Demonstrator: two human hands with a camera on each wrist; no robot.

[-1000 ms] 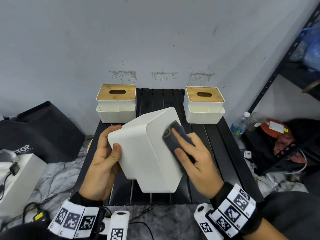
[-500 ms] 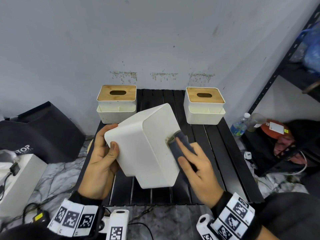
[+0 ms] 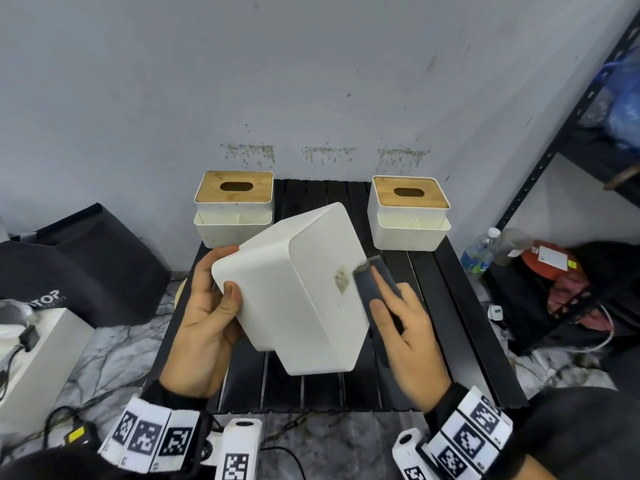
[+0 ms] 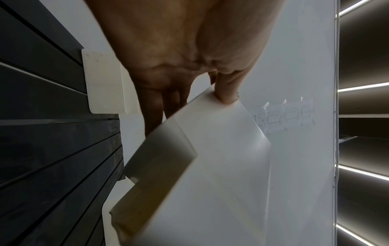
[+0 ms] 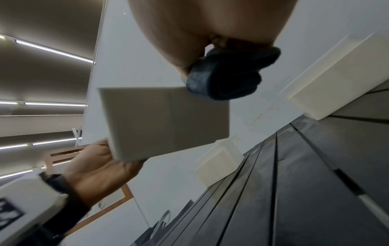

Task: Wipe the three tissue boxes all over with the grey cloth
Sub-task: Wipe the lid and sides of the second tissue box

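Observation:
A white tissue box [image 3: 298, 289] is held tilted above the black slatted table [image 3: 457, 306], its plain underside facing me, with a small greyish smudge [image 3: 341, 280] on it. My left hand [image 3: 207, 317] grips its left end, thumb on the near face, fingers behind [image 4: 227, 93]. My right hand [image 3: 398, 317] presses the folded grey cloth [image 3: 372, 282] against the box's right edge with straight fingers; the cloth [image 5: 229, 74] bulges under the palm. Two more white boxes with wooden lids stand at the back left [image 3: 233, 209] and back right [image 3: 408, 213].
A grey wall rises just behind the table. A black bag [image 3: 86, 265] and a white box [image 3: 31, 358] with cables lie on the floor at left. At right stands a black metal shelf [image 3: 554, 150], with bottles [image 3: 479, 251] and clutter on the floor beneath.
The cloth and my right hand have slid rightwards and down across the underside to the box's right edge, uncovering a smudge. The left hand has tilted the box slightly further.

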